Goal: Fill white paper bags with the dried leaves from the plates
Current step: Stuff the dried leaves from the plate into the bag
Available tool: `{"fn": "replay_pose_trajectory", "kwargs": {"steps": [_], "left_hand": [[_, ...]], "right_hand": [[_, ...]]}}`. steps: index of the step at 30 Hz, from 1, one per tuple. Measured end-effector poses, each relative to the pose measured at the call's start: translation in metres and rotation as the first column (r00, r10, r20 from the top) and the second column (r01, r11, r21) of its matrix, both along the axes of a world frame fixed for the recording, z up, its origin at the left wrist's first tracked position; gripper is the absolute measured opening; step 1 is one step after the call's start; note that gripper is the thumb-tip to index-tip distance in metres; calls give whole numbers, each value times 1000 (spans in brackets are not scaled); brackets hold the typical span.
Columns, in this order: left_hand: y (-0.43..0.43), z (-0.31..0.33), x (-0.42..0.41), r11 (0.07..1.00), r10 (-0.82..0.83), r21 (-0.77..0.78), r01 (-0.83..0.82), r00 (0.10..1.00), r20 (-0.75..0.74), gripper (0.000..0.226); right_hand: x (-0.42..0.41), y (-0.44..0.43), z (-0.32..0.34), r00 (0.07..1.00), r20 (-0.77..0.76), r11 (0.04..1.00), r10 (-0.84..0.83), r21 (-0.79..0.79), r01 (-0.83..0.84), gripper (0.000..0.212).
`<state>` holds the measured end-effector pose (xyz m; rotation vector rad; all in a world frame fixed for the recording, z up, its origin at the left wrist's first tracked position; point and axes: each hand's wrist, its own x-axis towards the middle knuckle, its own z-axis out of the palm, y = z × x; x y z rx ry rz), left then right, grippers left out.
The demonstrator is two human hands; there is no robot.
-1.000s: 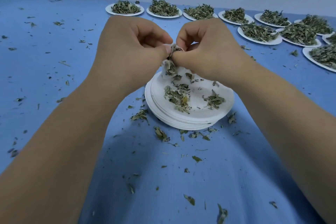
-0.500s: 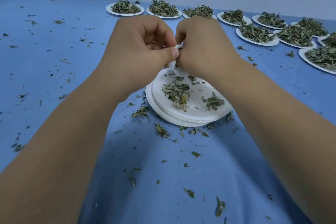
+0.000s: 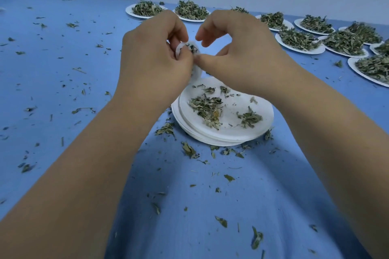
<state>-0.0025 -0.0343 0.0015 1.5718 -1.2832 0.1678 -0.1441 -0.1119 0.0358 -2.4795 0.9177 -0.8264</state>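
head cam, only view there is. left hand has its fingers curled in tight and pinches the rim of the white paper bag, thumb on the near side. right hand is looser: its thumb lies straight out to the left with the tip against the bag's side, right by the left thumb. the other right fingers are half curled and sit just off the mouth, gripping nothing i can see.

the bag is small and thin, a bit crumpled, soft-looking paper. it's held up in the air between both hands, above the far edge of the stack of white plates. its long axis runs roughly up and down. the round mouth is up top, tipped toward the camera, and the bottom end hangs toward the stack. can't tell if it touches the top plate. some dried leaves show dark green inside the mouth.

the stack is flat round paper-looking plates, with a few curled, flaky leaf clumps left on the top one. behind the hands, a row of heaped plates runs along the back and off to the right. everything sits on a blue cloth, matte and faintly wrinkled, littered with leaf crumbs.
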Motion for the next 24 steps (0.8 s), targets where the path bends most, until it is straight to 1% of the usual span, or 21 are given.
{"fn": "replay_pose_trajectory", "kwargs": {"steps": [3,4,7,11,14,15,17,20,24], "left_hand": [[-2,0,0,1000,-12,0,12,996,-89,10],[-2,0,-1,1000,-26,3,26,993,-115,10],[-1,2,-2,996,-82,7,85,983,-167,11],[4,6,0,982,-186,-6,191,948,-257,12],[7,8,6,975,-209,18,223,934,-289,15],[7,9,10,973,-209,28,227,933,-294,18],[7,8,16,979,-176,56,197,949,-262,25],[5,4,18,990,-60,120,77,988,-145,21],[5,0,18,988,50,146,-48,999,-9,19]], "right_hand": [[3,-2,-2,998,-53,999,21,42,-19,27],[6,-3,-4,998,-62,999,28,44,-25,25],[19,-7,-10,996,-67,997,60,54,-57,10],[35,-11,-15,997,-68,1000,27,-12,-27,5],[37,-15,-12,999,-35,998,-19,-55,17,17],[37,-16,-10,999,-38,999,-17,-52,15,17],[36,-16,-9,999,-49,1000,5,-23,-6,14],[33,-14,-7,998,-20,999,54,-5,-55,15],[30,-9,-4,985,-44,986,165,31,-163,15]]}}
